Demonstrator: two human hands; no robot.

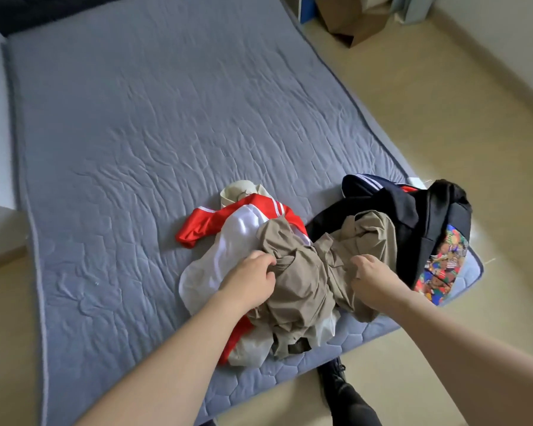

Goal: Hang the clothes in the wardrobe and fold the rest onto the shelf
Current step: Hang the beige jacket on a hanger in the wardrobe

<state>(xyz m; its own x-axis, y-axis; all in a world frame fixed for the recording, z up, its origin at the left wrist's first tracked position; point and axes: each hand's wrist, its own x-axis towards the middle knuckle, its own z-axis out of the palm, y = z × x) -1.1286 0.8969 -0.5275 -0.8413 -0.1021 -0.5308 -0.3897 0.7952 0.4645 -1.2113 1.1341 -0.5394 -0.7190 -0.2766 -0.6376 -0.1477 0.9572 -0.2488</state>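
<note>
bare mattress [136,133] open left, dark clothes [397,210] crowding right

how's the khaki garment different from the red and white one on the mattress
The khaki garment is one plain colour; the red and white garment is red with white panels and stripes. The khaki one lies on top and both hands, left hand and right hand, grip it; the red and white one lies partly beneath, untouched. Both are crumpled on the mattress.

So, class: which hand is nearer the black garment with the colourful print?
Right. The right hand grips khaki cloth beside the black garment; the left hand is farther away, across the pile.
</note>
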